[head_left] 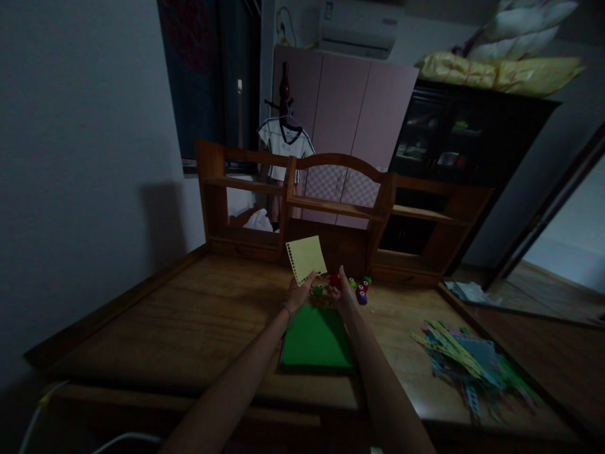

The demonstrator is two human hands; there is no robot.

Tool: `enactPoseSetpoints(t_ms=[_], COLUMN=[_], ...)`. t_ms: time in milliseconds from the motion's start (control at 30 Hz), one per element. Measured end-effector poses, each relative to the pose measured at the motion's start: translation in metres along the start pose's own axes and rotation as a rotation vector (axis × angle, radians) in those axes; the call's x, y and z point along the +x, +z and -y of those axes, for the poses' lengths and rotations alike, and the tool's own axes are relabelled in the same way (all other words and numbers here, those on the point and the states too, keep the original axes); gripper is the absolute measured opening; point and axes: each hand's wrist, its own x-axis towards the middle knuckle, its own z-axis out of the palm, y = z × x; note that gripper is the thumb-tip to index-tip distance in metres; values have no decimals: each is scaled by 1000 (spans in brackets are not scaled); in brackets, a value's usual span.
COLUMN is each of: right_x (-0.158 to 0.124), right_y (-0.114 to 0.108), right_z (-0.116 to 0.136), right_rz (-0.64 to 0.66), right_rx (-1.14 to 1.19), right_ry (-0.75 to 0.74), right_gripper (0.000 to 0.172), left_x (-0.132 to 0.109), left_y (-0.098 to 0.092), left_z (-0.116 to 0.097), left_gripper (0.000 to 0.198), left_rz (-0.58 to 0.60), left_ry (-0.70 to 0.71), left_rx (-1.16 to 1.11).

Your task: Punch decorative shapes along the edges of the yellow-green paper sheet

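Observation:
My left hand (301, 293) pinches the lower corner of a yellow sheet of note paper (307, 255). The sheet is tilted, with a row of punched holes down its left edge. My right hand (344, 295) is just to the right, thumb raised away from loosely curled fingers. A red ball-shaped toy (334, 279) shows beside its thumb, with no clear grip on it. Beyond the hands are a green toy with an eye (317, 290), several red and green ones, and a purple toy (362, 298). Under my wrists lies a green flat pad or stack (317, 340).
A heap of coloured paper strips and sheets (466, 359) lies at the right of the wooden desk (189, 315). A wooden shelf unit (335, 205) stands along the desk's back edge. White cables (33, 425) hang at the lower left. The room is dim.

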Motion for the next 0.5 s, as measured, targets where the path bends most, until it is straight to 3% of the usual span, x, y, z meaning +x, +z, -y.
enactPoseSetpoints(t_ms=[267,500], right_x=[0,-7], right_y=[2,3], right_z=[6,14], right_rz=[-44,25], right_rx=[72,113], right_ry=[5,-47], right_gripper=[44,43], left_x=[3,3], left_y=[-2,-5], left_z=[0,-4], left_gripper=[39,41], left_rz=[25,86], left_ry=[-121,-167], left_rx=[12,46])
